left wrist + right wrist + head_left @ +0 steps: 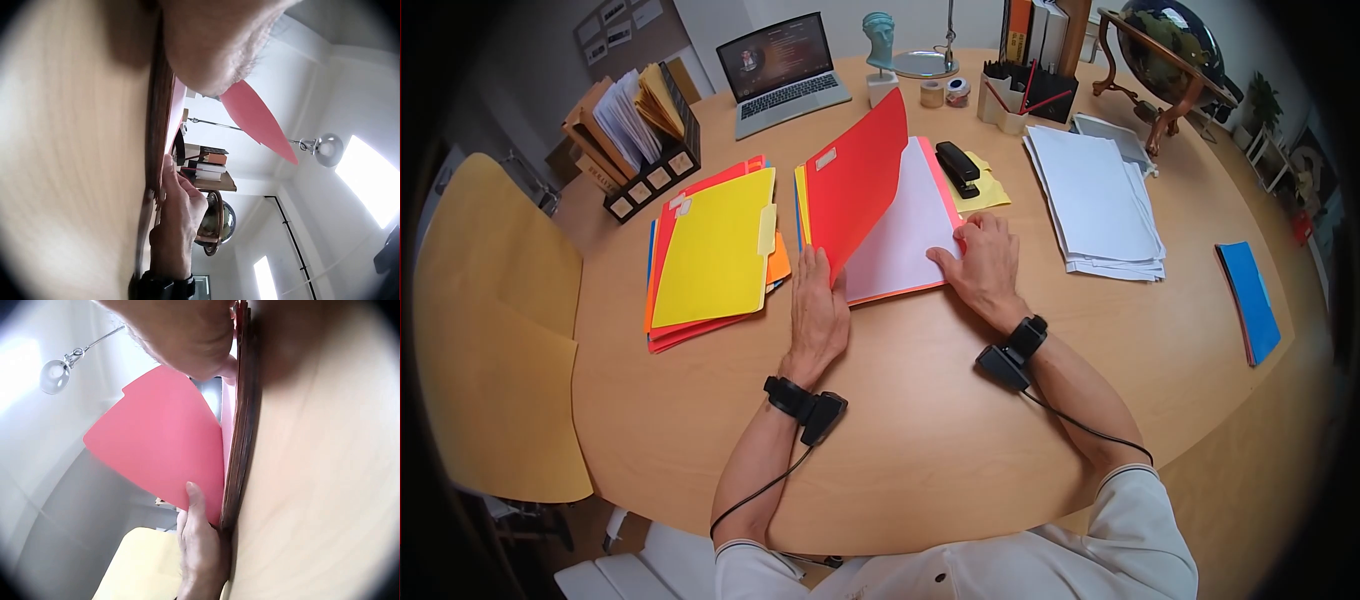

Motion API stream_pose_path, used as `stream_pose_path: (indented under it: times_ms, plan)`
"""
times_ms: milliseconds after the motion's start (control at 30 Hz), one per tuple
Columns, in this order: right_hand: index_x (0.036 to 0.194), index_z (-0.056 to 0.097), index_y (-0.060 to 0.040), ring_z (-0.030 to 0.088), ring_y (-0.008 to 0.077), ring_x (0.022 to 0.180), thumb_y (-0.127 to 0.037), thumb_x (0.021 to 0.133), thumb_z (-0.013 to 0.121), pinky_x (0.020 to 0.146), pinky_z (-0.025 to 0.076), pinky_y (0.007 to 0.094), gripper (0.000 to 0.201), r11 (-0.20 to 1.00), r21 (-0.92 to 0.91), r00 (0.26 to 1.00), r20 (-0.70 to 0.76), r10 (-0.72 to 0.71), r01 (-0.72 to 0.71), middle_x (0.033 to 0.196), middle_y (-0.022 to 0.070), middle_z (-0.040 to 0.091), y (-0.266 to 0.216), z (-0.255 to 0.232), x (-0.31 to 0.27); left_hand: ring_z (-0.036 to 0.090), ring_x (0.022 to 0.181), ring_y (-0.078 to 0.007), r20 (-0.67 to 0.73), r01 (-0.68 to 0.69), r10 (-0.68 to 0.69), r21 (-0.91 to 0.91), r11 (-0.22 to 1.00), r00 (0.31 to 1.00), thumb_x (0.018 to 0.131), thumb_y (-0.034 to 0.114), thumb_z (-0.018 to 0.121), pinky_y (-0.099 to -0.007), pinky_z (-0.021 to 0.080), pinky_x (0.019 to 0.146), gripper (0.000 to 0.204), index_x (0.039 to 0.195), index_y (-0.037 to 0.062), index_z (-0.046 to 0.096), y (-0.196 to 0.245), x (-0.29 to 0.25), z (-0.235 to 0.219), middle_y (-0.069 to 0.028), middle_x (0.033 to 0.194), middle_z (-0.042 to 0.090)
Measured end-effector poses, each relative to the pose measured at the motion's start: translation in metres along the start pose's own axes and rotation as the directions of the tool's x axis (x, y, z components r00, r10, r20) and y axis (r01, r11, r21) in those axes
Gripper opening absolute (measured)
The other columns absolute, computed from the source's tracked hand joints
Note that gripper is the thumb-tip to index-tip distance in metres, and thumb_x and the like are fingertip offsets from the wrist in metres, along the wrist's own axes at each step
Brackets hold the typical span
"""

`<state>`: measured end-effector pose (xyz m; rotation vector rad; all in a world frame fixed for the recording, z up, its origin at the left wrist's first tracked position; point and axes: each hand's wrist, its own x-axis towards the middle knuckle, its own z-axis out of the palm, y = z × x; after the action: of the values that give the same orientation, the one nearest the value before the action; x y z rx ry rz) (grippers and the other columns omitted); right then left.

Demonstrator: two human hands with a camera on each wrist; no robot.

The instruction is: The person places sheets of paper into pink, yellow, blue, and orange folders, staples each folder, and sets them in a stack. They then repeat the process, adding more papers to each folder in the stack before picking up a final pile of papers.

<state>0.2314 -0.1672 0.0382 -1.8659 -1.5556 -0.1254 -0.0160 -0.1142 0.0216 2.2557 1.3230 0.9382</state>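
Note:
A red file folder [855,190] lies on the desk with its cover raised at a slant, and white paper [900,220] shows inside. At the lower left of the folder, my left hand [820,310] holds the cover's bottom corner; the right wrist view shows its thumb [195,499] on the inner face, with the other fingers mostly hidden behind. My right hand [985,265] grips the folder's right edge, thumb on the paper and fingers bent at the edge. Yellow and blue edges show beneath the folder's left side.
To the left lies a stack of folders with a yellow folder [715,250] on top. A black stapler [957,168] rests on yellow paper beyond my right hand. White papers [1095,205] and a blue booklet [1248,300] lie right. A laptop [785,80] and globe [1165,50] stand behind.

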Motion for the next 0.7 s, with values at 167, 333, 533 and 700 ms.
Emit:
stream_pose_path:
  times_ms: [167,333,533,700]
  plan:
    - [0.096,0.070,0.0008,0.052,0.0314,0.112,-0.033,0.077,0.085,0.090,0.039,0.0436,0.042,0.998,0.051,0.999,0.041,0.034,-0.036,0.112,0.0159,0.062,-0.002,-0.001,0.001,0.028,0.148,-0.0475,-0.016,0.009,-0.009,0.024,1.000,1.000,0.107,0.017,0.044,-0.0453,0.023,0.124,0.049,0.144,-0.0154,0.039,0.000,0.000,0.002,-0.0374,0.154,0.034]
    - [0.101,0.069,0.0025,0.052,0.0334,0.112,-0.032,0.078,0.085,0.092,0.039,0.0446,0.044,1.000,0.009,1.000,-0.018,0.011,-0.010,0.113,0.0171,0.061,-0.003,0.001,-0.002,0.030,0.149,-0.0444,-0.028,0.006,-0.005,0.070,0.998,1.000,0.108,0.016,0.045,-0.0435,0.025,0.123,0.047,0.144,-0.0135,0.041,-0.001,-0.001,0.003,-0.0346,0.154,0.036]
    - [0.105,0.068,0.0041,0.050,0.0359,0.117,-0.028,0.078,0.084,0.095,0.039,0.0454,0.045,0.995,0.072,0.998,0.004,0.063,-0.063,0.120,0.0196,0.058,0.000,0.012,-0.005,0.027,0.148,-0.0501,-0.003,0.005,-0.005,0.014,1.000,1.000,0.105,0.016,0.047,-0.0470,0.022,0.124,0.052,0.145,-0.0169,0.038,0.001,-0.002,0.001,-0.0399,0.153,0.033]
    - [0.105,0.071,0.0027,0.049,0.0374,0.118,-0.023,0.079,0.083,0.100,0.038,0.0472,0.039,0.967,0.207,0.989,-0.006,0.150,-0.146,0.122,0.0198,0.057,0.001,0.016,-0.005,0.031,0.147,-0.0464,-0.036,-0.007,0.010,0.079,0.997,0.999,0.107,0.018,0.046,-0.0448,0.026,0.123,0.048,0.143,-0.0145,0.042,0.003,-0.002,0.001,-0.0357,0.153,0.037]
